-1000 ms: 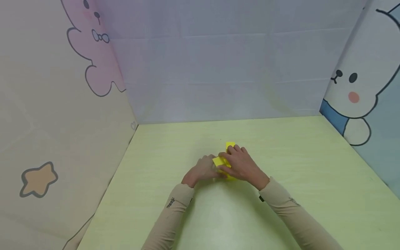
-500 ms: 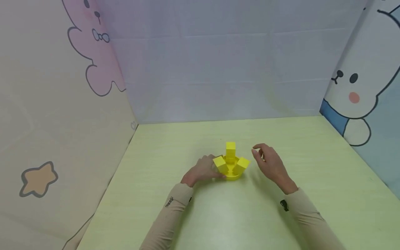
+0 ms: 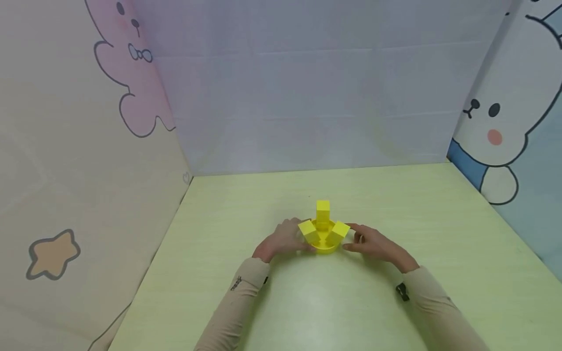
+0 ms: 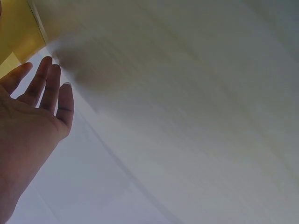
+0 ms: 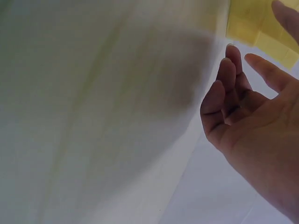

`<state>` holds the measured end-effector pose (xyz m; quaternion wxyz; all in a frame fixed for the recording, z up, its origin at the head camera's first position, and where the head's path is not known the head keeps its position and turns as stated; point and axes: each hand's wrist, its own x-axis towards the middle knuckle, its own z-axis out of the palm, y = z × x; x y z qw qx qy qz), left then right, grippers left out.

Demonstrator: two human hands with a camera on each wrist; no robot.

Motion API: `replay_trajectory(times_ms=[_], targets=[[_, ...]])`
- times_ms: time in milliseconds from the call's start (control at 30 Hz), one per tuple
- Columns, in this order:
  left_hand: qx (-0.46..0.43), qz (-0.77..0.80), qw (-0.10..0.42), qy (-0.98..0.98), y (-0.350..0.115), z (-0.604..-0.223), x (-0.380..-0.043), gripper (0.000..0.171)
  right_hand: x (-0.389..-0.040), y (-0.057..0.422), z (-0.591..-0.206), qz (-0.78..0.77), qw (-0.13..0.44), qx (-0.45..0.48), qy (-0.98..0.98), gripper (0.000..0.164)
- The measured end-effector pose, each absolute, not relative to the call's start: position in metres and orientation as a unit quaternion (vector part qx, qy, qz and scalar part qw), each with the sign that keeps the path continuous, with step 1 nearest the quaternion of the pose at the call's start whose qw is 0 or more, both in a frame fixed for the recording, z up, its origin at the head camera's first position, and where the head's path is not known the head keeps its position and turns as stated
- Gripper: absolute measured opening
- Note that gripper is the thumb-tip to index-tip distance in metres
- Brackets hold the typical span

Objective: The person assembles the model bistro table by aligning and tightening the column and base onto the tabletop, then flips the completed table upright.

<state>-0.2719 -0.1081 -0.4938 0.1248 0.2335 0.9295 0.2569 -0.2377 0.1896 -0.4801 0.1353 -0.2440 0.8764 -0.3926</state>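
Observation:
A yellow round dish-like piece (image 3: 325, 249) sits on the table, with three yellow blocks standing around its rim: one at the back (image 3: 323, 210), one leaning out at the left (image 3: 309, 231), and one leaning out at the right (image 3: 338, 232). My left hand (image 3: 285, 237) holds the left side of the piece, thumb at its front and index finger behind the left block. On the opposite side my right hand (image 3: 373, 242) reaches beside the piece, thumb and index finger spread near the right block. Its other fingers (image 5: 226, 74) are loosely bent in the right wrist view.
The pale yellow-green table (image 3: 246, 200) surrounds the piece. A plain pale backdrop (image 3: 281, 97) closes off the far edge, and printed cloth walls (image 3: 66, 170) with cartoon figures stand at both sides.
My right hand lets go of the right side of the piece, uncovering the right block, draws away to the right, then comes back beside it. The left hand stays in place.

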Motion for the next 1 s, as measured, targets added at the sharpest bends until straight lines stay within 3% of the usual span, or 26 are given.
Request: replay_trajectory(times_ms=[133, 267, 700, 1000], targets=[[0.230, 0.259, 0.128, 0.929, -0.110, -0.494, -0.272, 0.079, -0.238, 0.185, -0.483, -0.399, 0.156, -0.247, 0.869, 0.049], [0.225, 0.263, 0.131, 0.929, -0.112, -0.495, -0.273, 0.076, -0.239, 0.180, -0.487, -0.398, 0.164, -0.233, 0.872, 0.049], [0.198, 0.251, 0.125, 0.939, -0.113, -0.499, -0.277, 0.069, -0.242, 0.170, -0.492, -0.385, 0.144, -0.198, 0.890, 0.038], [0.194, 0.267, 0.123, 0.936, -0.113, -0.496, -0.276, 0.054, -0.247, 0.165, -0.494, -0.355, 0.130, -0.179, 0.908, 0.037]])
